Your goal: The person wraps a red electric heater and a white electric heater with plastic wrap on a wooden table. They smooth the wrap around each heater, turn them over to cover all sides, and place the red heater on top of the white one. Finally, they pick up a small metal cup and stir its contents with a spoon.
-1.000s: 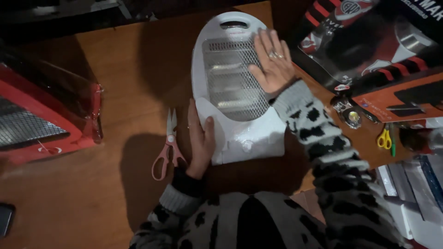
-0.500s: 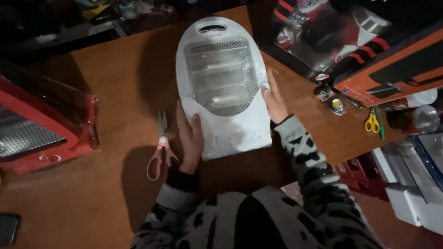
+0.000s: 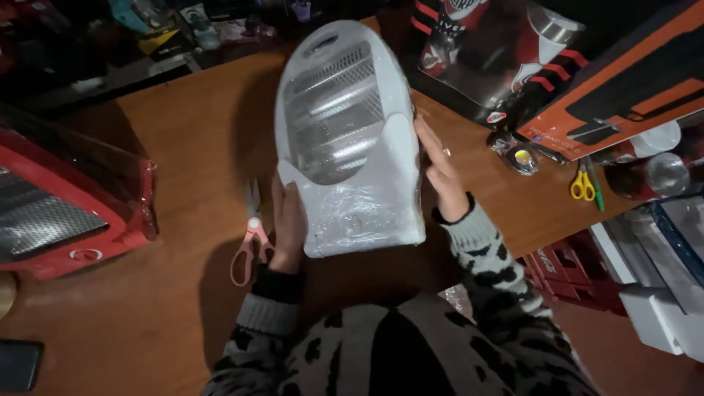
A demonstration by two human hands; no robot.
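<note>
Head view, heater: white heater (image 3: pixel 348 139) in clear film, tilted up off wooden table (image 3: pixel 183 147); base toward person.
Left hand: left hand (image 3: pixel 287 227) flat-open vs. lower left edge; no wrap-round grip.
Right hand: right hand (image 3: pixel 440 172) open, fingers straight, pressed on right side; palms only clamp it.
Risk, slip: film looks slick; unit could slide betw. palms, drop on table.
Risk, nearby: pink scissors (image 3: pixel 251 238) just beside left hand; red heater (image 3: pixel 66 213) well apart.
</note>
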